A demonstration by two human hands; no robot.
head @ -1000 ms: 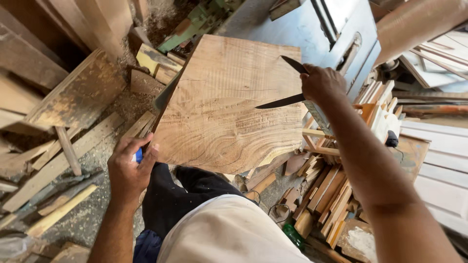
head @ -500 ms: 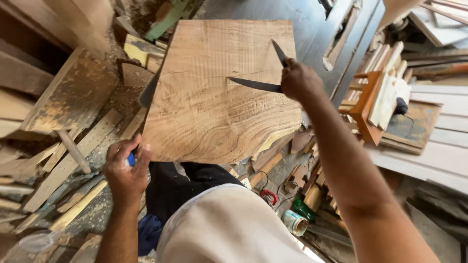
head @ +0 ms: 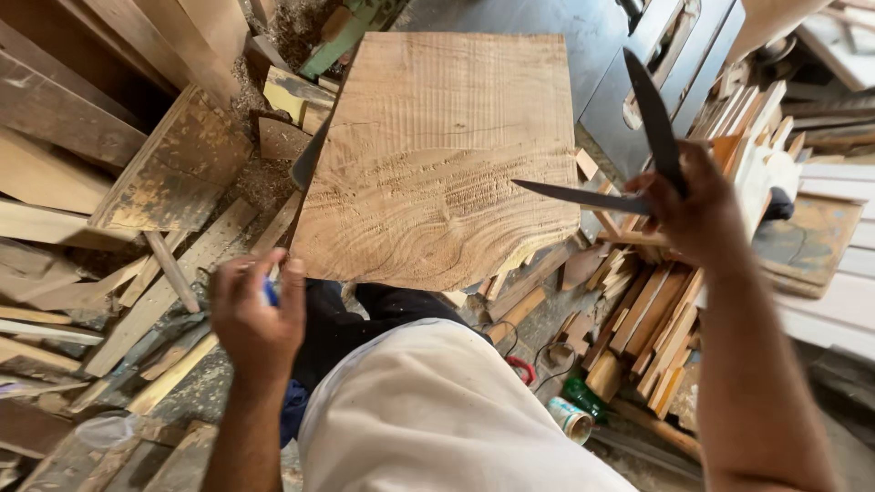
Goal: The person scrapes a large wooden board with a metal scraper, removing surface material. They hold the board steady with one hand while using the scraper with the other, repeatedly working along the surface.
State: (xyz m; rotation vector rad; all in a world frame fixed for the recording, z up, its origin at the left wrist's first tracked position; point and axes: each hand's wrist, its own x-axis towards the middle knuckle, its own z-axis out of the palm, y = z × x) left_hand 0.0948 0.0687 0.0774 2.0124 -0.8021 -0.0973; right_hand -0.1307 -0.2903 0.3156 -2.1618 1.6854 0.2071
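- Since half a second ago, the right hand (head: 688,214) has lifted off the wooden board (head: 437,159) and now sits beyond its right edge; the left hand (head: 255,314) has stayed low at the near-left corner.
- Right hand's fingers are clenched around the corner of a dark metal carpenter's square (head: 629,155): one blade points up and away, the other reaches left so its tip lies over the board's right side.
- Left hand's fingers are curled tight around a small blue marker (head: 271,292), of which only a bit shows between thumb and fingers.
- Wooden board, pale brown with wavy grain, lies flat in front of the person's knees, its near edge ragged, its far edge against a grey metal machine table (head: 547,36).
- Loose planks and offcuts (head: 137,228) are heaped on the sawdust-covered floor to the left.
- Short wooden sticks (head: 652,337) are stacked on the right, below the right hand.
- A green-and-white can (head: 572,419) lies on the floor near the person's right side.
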